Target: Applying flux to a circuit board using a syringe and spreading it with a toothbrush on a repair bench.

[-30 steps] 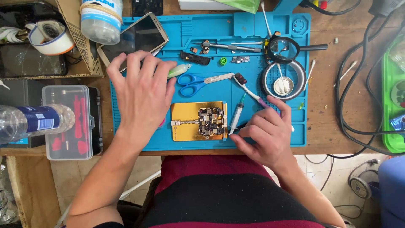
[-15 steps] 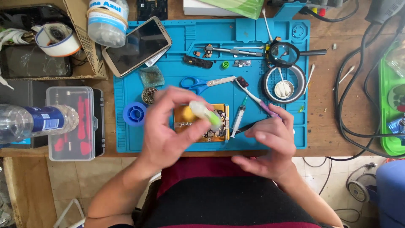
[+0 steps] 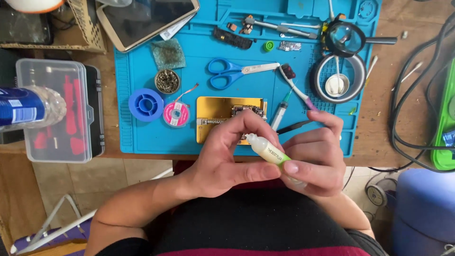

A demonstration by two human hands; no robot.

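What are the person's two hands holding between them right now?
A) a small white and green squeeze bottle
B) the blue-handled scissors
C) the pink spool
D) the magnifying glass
A: both the left hand and the right hand grip the small white and green squeeze bottle just below the blue work mat, while the blue-handled scissors lie untouched on that mat.

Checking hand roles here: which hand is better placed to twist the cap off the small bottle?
Probably the left hand: its fingertips pinch the white cap end of the small bottle, while the right hand wraps the body.
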